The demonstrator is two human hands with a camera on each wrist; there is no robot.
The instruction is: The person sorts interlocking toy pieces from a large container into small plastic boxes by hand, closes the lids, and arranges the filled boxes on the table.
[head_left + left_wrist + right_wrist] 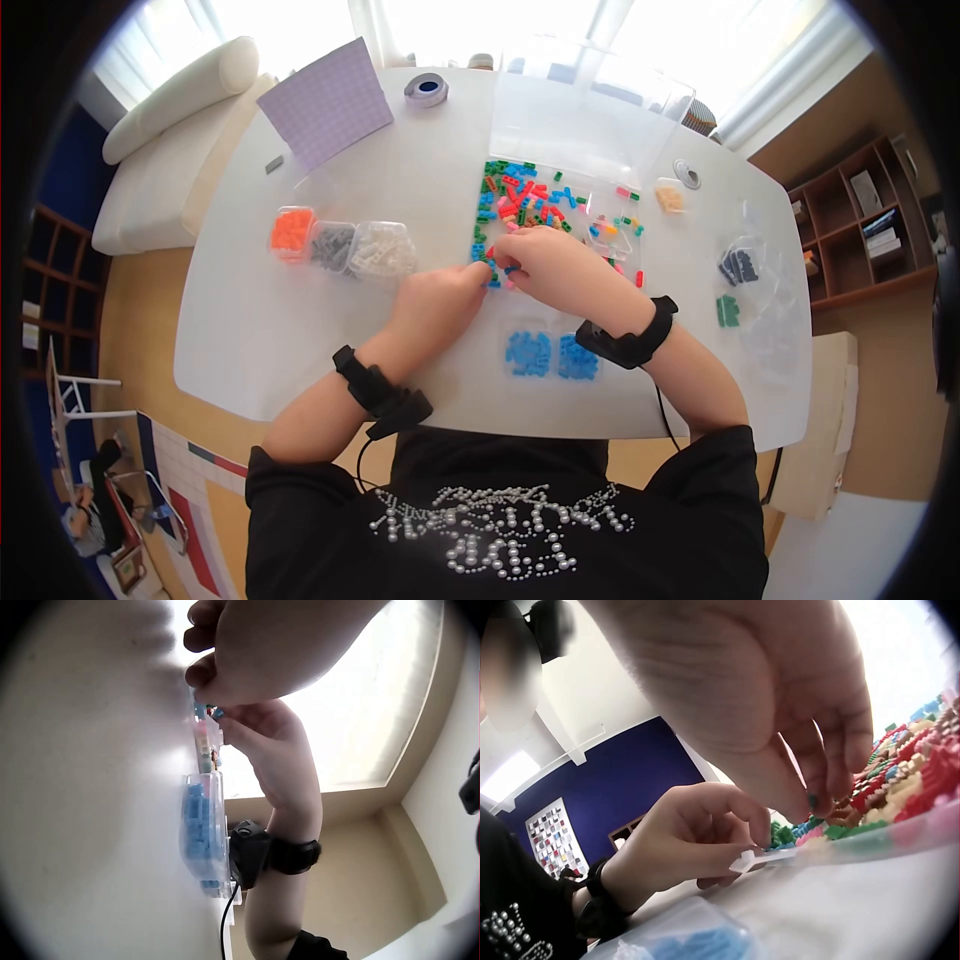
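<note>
A shallow clear plastic box (pixel 780 857) lies in front of me, full of loose toy bricks (pixel 535 200) in red, green, blue, pink and tan. My left hand (pixel 435 305) is at its near left corner, thumb and forefinger pinching the rim beside a white clip. Over the near part of the box, my right hand (pixel 560 265) reaches in with bent fingers. Between its fingertips it pinches a small blue brick (pixel 219 713), mostly covered by the fingers. Close below both hands stand two small tubs of blue bricks (pixel 528 353).
Left of the box are tubs of orange (pixel 291 233), grey (pixel 333 246) and white bricks (pixel 383 250). Tan (pixel 670 196), dark (pixel 740 264) and green bricks (pixel 728 311) lie to the right. The clear lid (pixel 590 115) rises behind the box. A purple board (pixel 330 105) and tape roll (pixel 427 90) are farther back.
</note>
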